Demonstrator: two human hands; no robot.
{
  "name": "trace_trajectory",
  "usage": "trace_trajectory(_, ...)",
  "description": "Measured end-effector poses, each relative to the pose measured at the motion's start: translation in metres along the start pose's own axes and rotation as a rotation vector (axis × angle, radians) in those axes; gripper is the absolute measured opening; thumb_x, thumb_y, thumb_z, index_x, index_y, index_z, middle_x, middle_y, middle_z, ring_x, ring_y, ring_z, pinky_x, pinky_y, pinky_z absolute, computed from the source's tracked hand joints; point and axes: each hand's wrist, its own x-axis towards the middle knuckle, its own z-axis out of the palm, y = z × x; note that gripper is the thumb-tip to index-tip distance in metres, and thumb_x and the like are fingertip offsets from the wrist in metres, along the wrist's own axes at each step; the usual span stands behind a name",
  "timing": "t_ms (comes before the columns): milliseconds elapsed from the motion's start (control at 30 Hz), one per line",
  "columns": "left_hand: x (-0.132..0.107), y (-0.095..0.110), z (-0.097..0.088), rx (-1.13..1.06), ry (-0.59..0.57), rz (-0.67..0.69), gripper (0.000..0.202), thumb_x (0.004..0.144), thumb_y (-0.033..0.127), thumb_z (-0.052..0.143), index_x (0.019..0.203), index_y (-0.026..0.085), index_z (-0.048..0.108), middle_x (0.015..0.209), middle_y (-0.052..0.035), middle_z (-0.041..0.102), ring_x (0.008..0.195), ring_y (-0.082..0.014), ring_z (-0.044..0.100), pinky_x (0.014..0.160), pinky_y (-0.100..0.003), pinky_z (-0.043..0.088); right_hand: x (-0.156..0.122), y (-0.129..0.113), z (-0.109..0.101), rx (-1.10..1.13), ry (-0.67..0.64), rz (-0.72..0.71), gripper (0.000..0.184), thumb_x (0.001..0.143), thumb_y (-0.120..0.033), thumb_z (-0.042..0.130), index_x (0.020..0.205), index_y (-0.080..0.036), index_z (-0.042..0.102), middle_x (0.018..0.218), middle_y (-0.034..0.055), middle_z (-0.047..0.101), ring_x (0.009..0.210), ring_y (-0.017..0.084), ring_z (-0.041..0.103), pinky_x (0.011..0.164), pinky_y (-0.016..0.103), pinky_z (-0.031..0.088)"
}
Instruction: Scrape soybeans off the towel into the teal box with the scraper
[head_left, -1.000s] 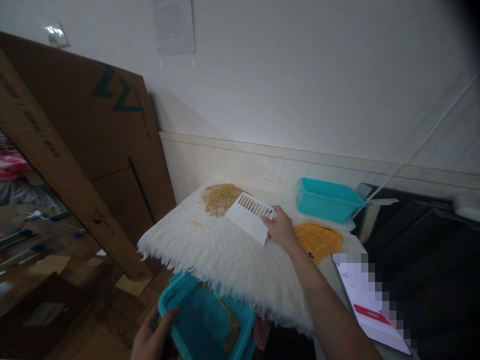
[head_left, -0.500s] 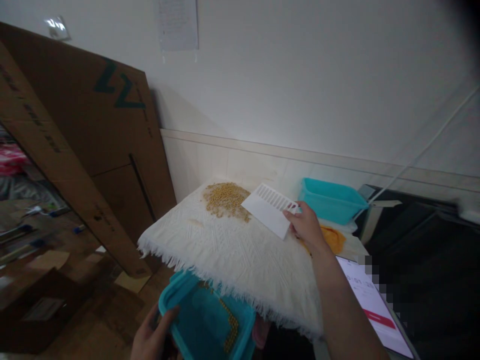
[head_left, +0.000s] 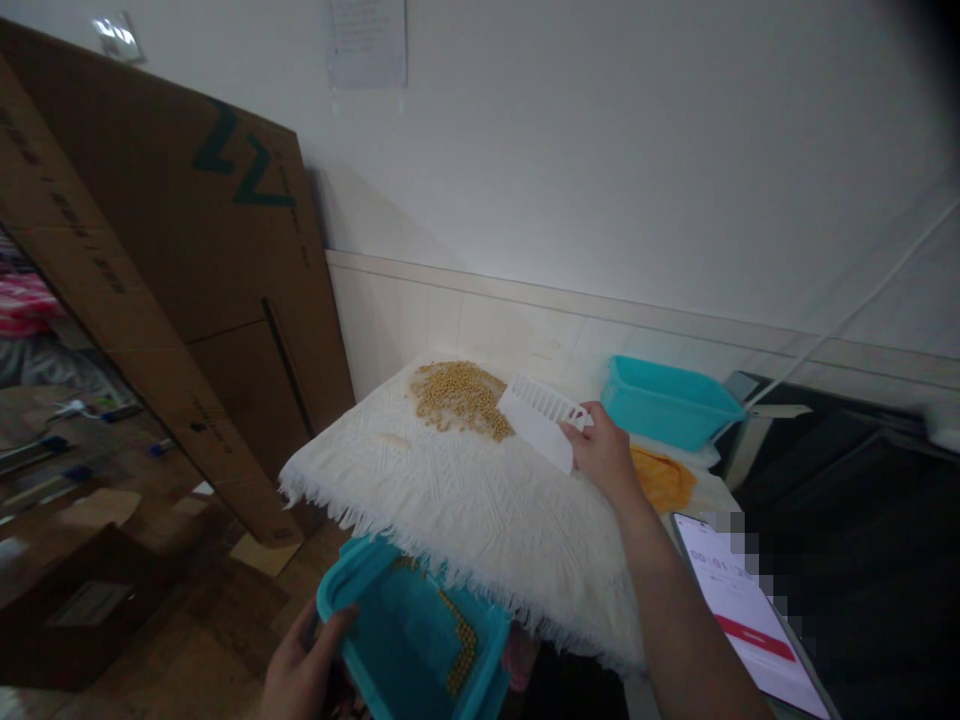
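Note:
My right hand (head_left: pixel 602 447) is closed on the end of a white slotted plastic board (head_left: pixel 541 425), held tilted over the cloth. The board's far edge meets the right side of a pile of yellow soybeans (head_left: pixel 461 393). The pile lies on a white fringed tablecloth (head_left: pixel 450 505). My left hand (head_left: pixel 304 655) grips the left rim of a turquoise plastic basin (head_left: pixel 405 650), thumb over the edge. The basin sits below the cloth's front fringe, and a band of soybeans rests along its right side. Part of the basin's far rim is hidden under the fringe.
A second turquoise basin (head_left: pixel 671 405) stands at the back right near an orange cloth (head_left: pixel 660 478). A phone (head_left: pixel 742 610) showing a timer lies at the right. A large cardboard box (head_left: pixel 225 260) leans left of the table, and a white wall rises behind.
My right hand has tilted the white board and shifted it slightly, so its far edge sits lower against the beans. My left hand and the basin stay nearly in place.

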Motion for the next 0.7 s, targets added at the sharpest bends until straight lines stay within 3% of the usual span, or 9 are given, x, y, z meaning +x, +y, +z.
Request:
trace_trajectory(333,-0.001,0.0,0.001,-0.04,0.028,-0.012,0.069,0.058,0.064,0.098,0.104,0.018,0.074,0.044,0.0108,0.053,0.033,-0.0108,0.048,0.033,-0.019,0.035,-0.006,-0.005,0.005,0.02,0.036,-0.083,0.032,0.094,-0.046,0.059,0.117,-0.025,0.061,0.077,0.0056,0.079,0.061,0.025,0.072,0.059,0.03,0.047)
trace_trajectory(500,0.005,-0.002,-0.004,-0.005,-0.037,-0.061,0.072,0.057,0.068,0.097,0.105,0.019,0.073,0.042,0.0081,0.058,0.032,-0.0153,0.052,0.034,-0.024,0.038,-0.007,-0.006,0.013,-0.019,-0.046,-0.093,0.027,0.095,-0.044,0.058,0.115,-0.026,0.063,0.074,0.0035,0.079,0.062,0.024,0.072,0.06,0.029,0.047)
trace_trajectory(700,-0.005,0.004,0.004,-0.004,0.019,-0.025,0.064,0.059,0.067,0.095,0.098,0.021,0.074,0.04,0.0078,0.055,0.032,-0.0136,0.049,0.034,-0.023,0.033,-0.001,-0.002,0.021,-0.054,-0.053,-0.09,0.023,0.096,-0.039,0.056,0.115,-0.027,0.063,0.078,0.0022,0.078,0.059,0.023,0.07,0.06,0.029,0.046)
